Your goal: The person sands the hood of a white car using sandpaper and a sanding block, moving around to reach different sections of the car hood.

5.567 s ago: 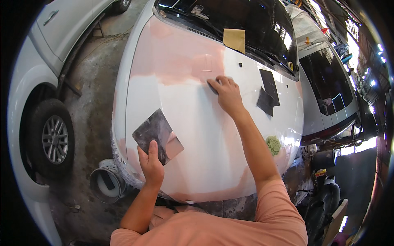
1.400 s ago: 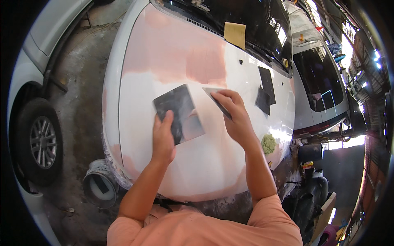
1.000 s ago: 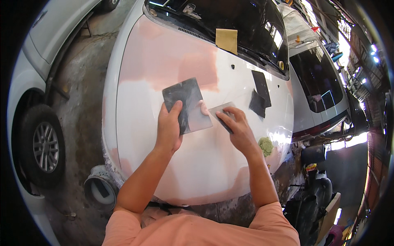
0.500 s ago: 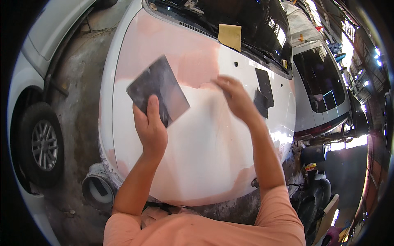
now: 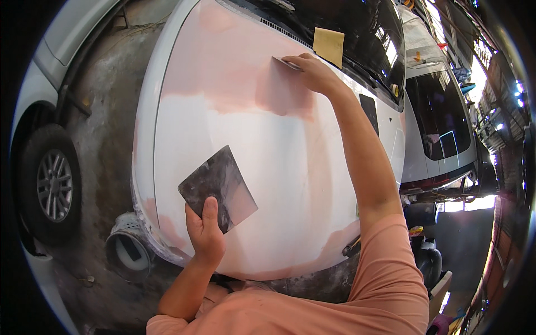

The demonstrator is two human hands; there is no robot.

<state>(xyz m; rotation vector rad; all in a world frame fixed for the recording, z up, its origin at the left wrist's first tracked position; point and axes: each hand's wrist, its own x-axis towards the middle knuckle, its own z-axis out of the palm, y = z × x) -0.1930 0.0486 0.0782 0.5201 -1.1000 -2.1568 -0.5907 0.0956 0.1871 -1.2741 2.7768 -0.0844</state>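
My left hand [image 5: 205,230] grips a dark square board [image 5: 212,174], smeared with pale pink material at its right, over the white hood [image 5: 268,178] near its front. My right hand [image 5: 314,73], arm stretched out, has its fingers closed on a thin flat spreader [image 5: 282,61] at the pink patch [image 5: 212,50] on the upper part of the hood, just below the windshield. A yellow sheet [image 5: 328,46] lies beside it at the windshield's base. A dark sheet [image 5: 367,109] is partly hidden behind my right forearm.
A white vehicle with a black wheel [image 5: 53,184] stands at the left. A metal bucket [image 5: 120,254] sits on the floor by the hood's front left corner. Another vehicle [image 5: 438,111] is at the right, with assorted dark items [image 5: 427,262] below it.
My right hand has moved up and away to the upper pink patch with the spreader. My left hand and the board have dropped toward the hood's front since half a second ago.
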